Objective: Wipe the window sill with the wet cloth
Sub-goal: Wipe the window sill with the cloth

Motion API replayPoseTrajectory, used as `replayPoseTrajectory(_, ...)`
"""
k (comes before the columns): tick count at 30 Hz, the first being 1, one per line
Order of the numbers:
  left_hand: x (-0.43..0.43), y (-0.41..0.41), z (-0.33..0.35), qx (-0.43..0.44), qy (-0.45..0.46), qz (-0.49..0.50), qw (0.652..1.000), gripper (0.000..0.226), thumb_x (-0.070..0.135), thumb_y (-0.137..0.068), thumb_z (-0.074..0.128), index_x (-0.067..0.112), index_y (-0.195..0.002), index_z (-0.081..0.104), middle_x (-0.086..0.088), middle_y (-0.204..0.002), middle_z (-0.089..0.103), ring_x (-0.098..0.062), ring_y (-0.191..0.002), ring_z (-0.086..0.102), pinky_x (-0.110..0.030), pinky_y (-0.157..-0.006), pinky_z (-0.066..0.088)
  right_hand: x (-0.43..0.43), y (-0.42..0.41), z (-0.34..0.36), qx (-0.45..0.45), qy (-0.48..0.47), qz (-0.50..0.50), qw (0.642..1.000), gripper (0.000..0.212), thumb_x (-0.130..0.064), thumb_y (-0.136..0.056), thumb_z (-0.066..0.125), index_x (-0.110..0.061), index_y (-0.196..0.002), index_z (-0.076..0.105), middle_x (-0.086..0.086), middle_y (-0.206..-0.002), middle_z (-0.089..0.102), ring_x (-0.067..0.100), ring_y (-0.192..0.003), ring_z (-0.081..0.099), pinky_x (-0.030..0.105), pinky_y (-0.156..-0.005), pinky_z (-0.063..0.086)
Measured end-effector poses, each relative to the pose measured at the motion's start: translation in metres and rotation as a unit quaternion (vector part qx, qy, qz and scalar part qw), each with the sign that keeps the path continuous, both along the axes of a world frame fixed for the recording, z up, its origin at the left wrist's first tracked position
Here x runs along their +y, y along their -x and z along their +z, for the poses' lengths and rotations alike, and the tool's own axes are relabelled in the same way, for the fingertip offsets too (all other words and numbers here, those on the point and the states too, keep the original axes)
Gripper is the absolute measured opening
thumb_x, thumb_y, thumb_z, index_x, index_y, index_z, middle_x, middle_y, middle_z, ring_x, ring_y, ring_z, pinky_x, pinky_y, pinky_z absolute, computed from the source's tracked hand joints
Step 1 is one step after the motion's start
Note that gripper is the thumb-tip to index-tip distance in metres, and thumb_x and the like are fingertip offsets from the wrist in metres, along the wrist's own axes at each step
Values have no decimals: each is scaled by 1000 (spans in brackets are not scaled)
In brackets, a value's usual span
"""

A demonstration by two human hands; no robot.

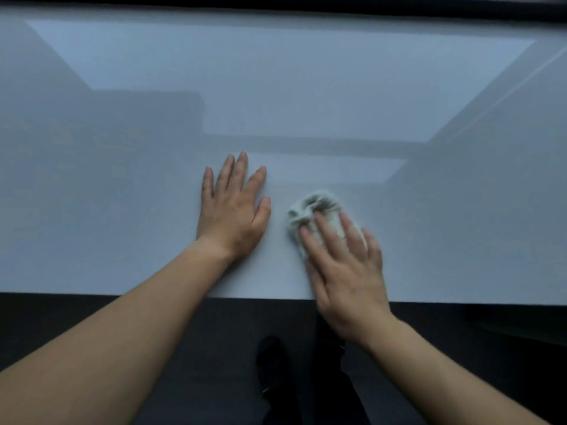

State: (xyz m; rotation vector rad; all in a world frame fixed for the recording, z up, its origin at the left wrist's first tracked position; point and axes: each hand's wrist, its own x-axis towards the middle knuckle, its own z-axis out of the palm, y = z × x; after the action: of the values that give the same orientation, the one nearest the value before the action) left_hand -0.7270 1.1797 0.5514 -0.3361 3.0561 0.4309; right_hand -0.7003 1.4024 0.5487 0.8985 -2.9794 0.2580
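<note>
The glossy white window sill (122, 210) fills most of the head view. A crumpled pale grey-green cloth (313, 210) lies on it right of centre. My right hand (343, 271) presses down on the cloth with straight, spread fingers; the cloth's near part is hidden under them. My left hand (233, 207) rests flat on the bare sill just left of the cloth, fingers straight and apart, not touching it.
The dark window frame (306, 1) runs along the sill's far edge. The sill's near edge (92, 294) crosses the view below my wrists. Beneath it are a dark floor (184, 348) and my dark shoes (273, 363).
</note>
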Motion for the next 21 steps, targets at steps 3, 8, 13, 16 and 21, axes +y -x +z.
replayPoseTrajectory(3, 6, 3, 5, -4, -20, 26, 999, 63, 46, -88, 28, 25, -147, 36, -6, -162, 15, -20, -150, 5, -48, -120, -6, 45, 2, 1, 4, 0, 119, 993, 50, -36, -96, 48, -33, -147, 44, -6, -159, 32, 27, -149, 25, 50, -115, 27)
replayPoseTrajectory(8, 32, 18, 12, 66, -81, 65, 992, 50, 39, -90, 34, 17, -132, 50, -12, -158, 27, -24, -149, 14, -48, -120, -1, 94, 75, 1, -27, 4, -141, 990, 53, -44, -97, 32, -32, -147, 43, -3, -160, 32, 30, -146, 26, 54, -112, 26)
replayPoseTrajectory(13, 80, 58, 6, 33, -99, 41, 994, 61, 44, -91, 27, 24, -149, 32, -6, -163, 12, -20, -150, 2, -45, -120, -8, 74, 26, -1, 12, -20, -14, 1000, 55, -37, -96, 40, -31, -151, 37, -3, -162, 28, 30, -149, 21, 54, -114, 22)
replayPoseTrajectory(16, 90, 61, -4, -4, -5, 29, 1000, 64, 48, -93, 23, 26, -153, 21, -6, -164, 4, -22, -150, -6, -49, -118, -11, 99, 54, 1, 14, -17, 88, 996, 53, -36, -96, 44, -32, -149, 41, -4, -159, 32, 29, -148, 26, 51, -115, 24)
replayPoseTrajectory(21, 92, 60, -5, -4, 8, 32, 999, 64, 47, -91, 23, 27, -152, 22, -4, -164, 3, -20, -150, -6, -49, -119, -8, 92, 149, 0, -35, 2, -184, 982, 55, -43, -98, 28, -35, -152, 32, -7, -163, 22, 25, -150, 12, 52, -117, 14)
